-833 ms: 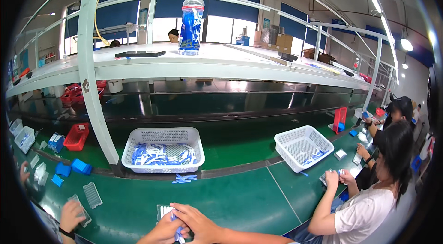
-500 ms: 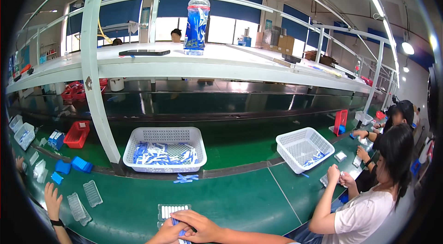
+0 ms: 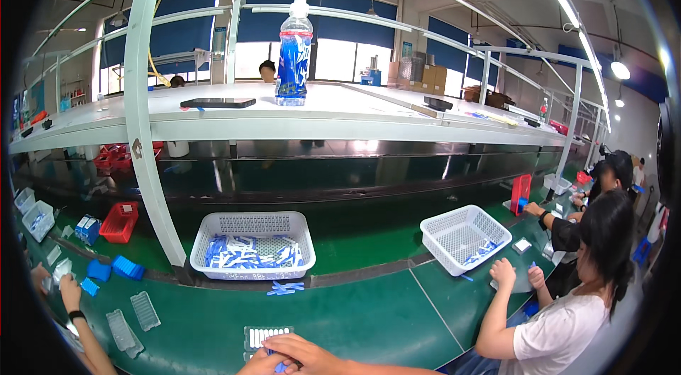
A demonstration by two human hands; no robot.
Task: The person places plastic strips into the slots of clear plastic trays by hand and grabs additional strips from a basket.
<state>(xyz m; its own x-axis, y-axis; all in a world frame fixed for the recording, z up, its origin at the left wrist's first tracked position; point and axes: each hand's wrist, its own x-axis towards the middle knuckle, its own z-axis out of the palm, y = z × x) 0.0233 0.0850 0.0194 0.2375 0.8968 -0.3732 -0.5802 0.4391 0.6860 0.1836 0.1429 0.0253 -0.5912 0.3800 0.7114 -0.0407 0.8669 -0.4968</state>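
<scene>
At the lower edge my right hand (image 3: 312,355) lies over my left hand (image 3: 261,364), fingers of both curled together. Blue plastic sticks (image 3: 279,366) show between them, partly covered; how many I cannot tell. Just beyond my fingers is a clear plastic tray (image 3: 248,338) holding a row of white strips (image 3: 268,336). My hands hide its near part. Farther ahead, a few blue-and-white sticks (image 3: 286,288) lie loose on the green table in front of a white perforated basket (image 3: 255,274), which holds many more of them.
A second white basket (image 3: 454,265) stands to the right. Empty clear trays (image 3: 145,311) lie at left, near blue blocks (image 3: 128,267) and a red basket (image 3: 119,222). A co-worker's hand (image 3: 69,293) reaches in there. Another person (image 3: 553,318) works at right. A white post (image 3: 152,127) rises at left.
The view has tilted slightly, so the scene sits lower. My hands stay together over the tray, less of the blue sticks showing. The co-worker's hand at left has moved to a clear tray.
</scene>
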